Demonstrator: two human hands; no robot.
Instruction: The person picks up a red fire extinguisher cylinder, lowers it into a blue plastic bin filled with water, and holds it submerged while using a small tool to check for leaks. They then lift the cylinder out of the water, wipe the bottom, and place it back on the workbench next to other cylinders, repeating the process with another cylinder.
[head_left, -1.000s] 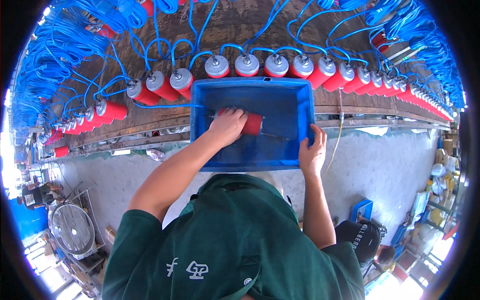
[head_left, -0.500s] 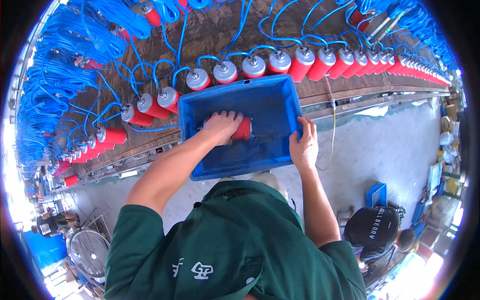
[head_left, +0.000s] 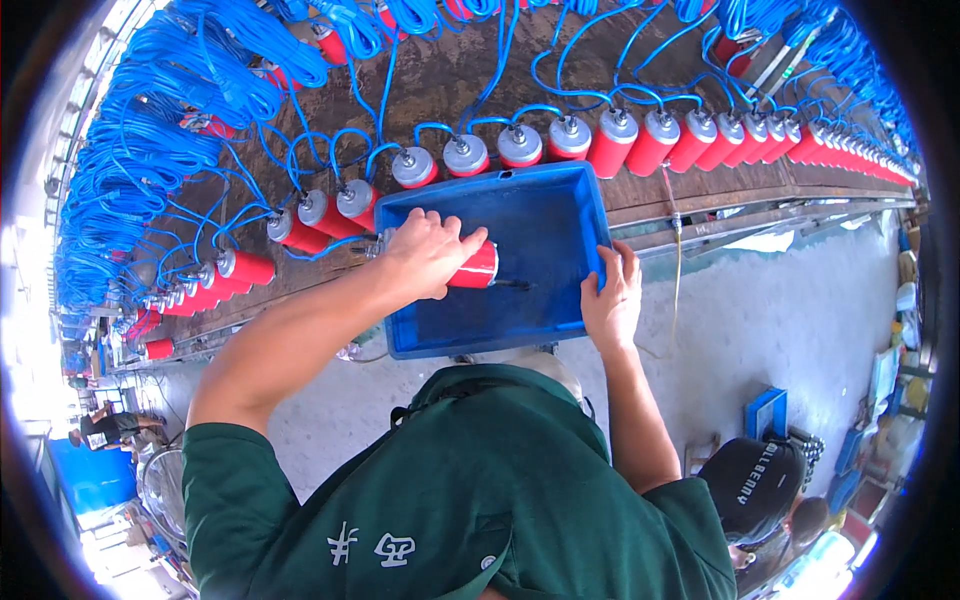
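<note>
My left hand (head_left: 422,250) is closed around a red cylinder (head_left: 478,268) with a silvery end cap, lying on its side in the upper left part of a blue plastic bin (head_left: 545,215). The cap end, with its fitting, reaches over the bin's left rim; fingers cover the cylinder's middle. A thin dark piece shows beside its red end. On the bin's right side, my right hand (head_left: 613,300) grips the rim with bent fingers. The bin tilts against the table edge, just below a row of similar red cylinders (head_left: 520,148) with silvery caps.
Blue cables run from the row across the worn wooden table (head_left: 300,120). Coiled blue cable bundles (head_left: 140,170) heap at the left. A thin yellowish hose (head_left: 680,270) hangs off the table edge. At lower right a person in black (head_left: 755,490) bends near a blue crate (head_left: 767,412).
My left hand has raised the red cylinder and shifted it left, so its cap end now sticks out past the bin's left rim. My right hand stays on the right rim.
</note>
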